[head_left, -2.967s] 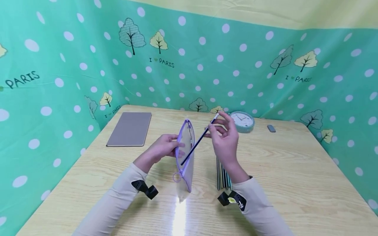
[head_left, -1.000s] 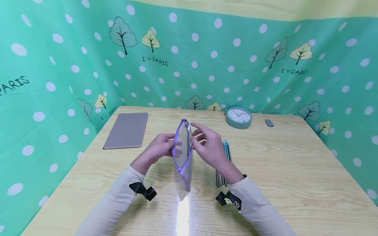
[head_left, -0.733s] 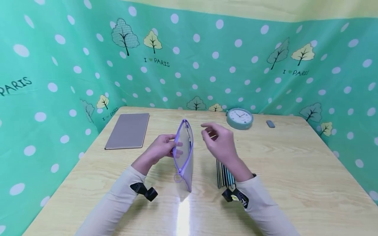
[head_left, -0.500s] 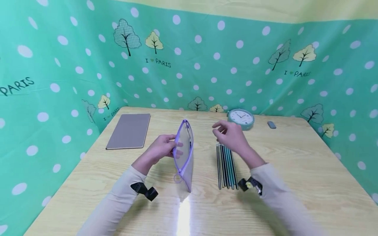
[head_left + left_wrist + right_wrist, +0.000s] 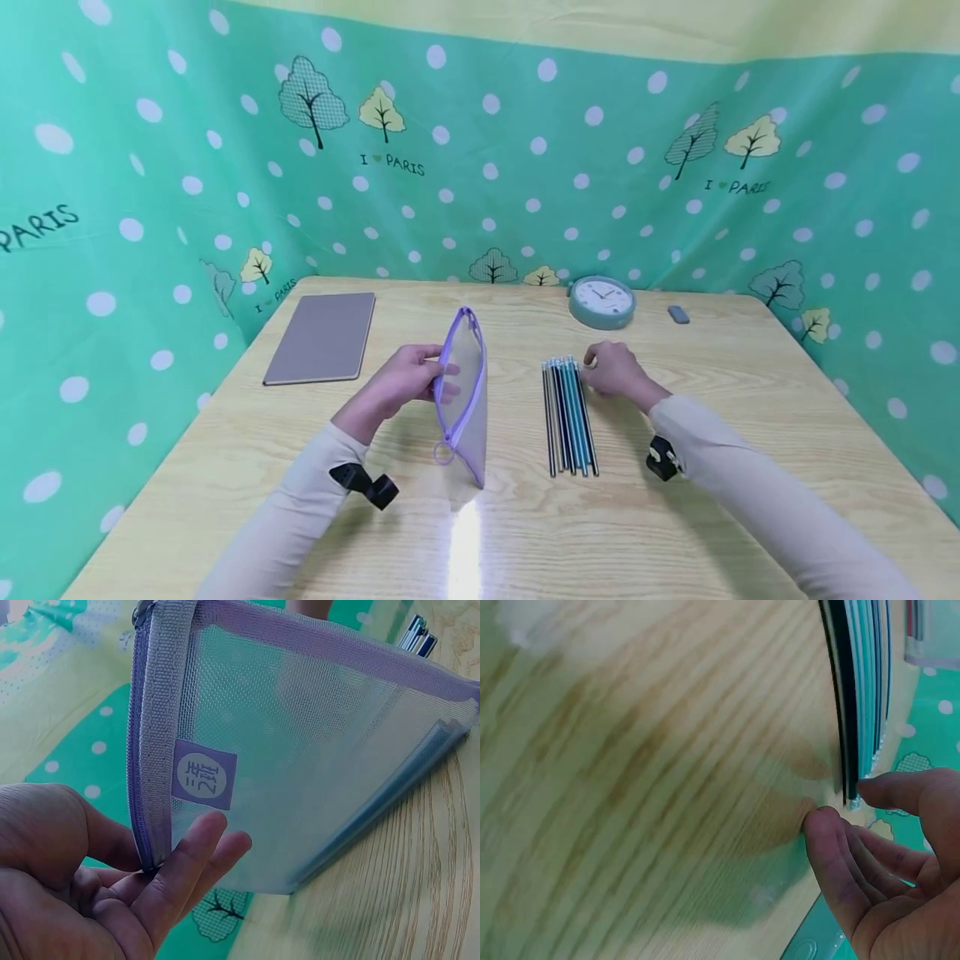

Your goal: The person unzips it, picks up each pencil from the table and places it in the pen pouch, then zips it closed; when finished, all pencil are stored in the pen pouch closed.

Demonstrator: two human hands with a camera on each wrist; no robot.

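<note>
My left hand [image 5: 405, 375] pinches the rim of a purple-edged mesh pencil pouch [image 5: 468, 433], thumb on one side and fingers on the other. The pouch stands on its edge on the table, its zipper undone and its mouth gaping. In the left wrist view the pouch [image 5: 315, 750] shows a cloth label and a long dark strip along its bottom. To its right several pencils [image 5: 572, 417], black, teal and gold, lie side by side. My right hand [image 5: 613, 371] is at their far end. In the right wrist view its fingertips stand apart around the end of the outermost black pencil [image 5: 844, 727].
A grey notebook [image 5: 322, 337] lies at the back left of the wooden table [image 5: 675, 517]. Behind the pencils stands a round teal clock [image 5: 602, 302], with a small blue-grey block [image 5: 678, 314] to its right. A green dotted curtain [image 5: 525, 208] hangs behind.
My right hand put a black pencil into the pouch, let it go, then moved right and down to the far ends of the pencils. My left hand keeps its hold on the pouch.
</note>
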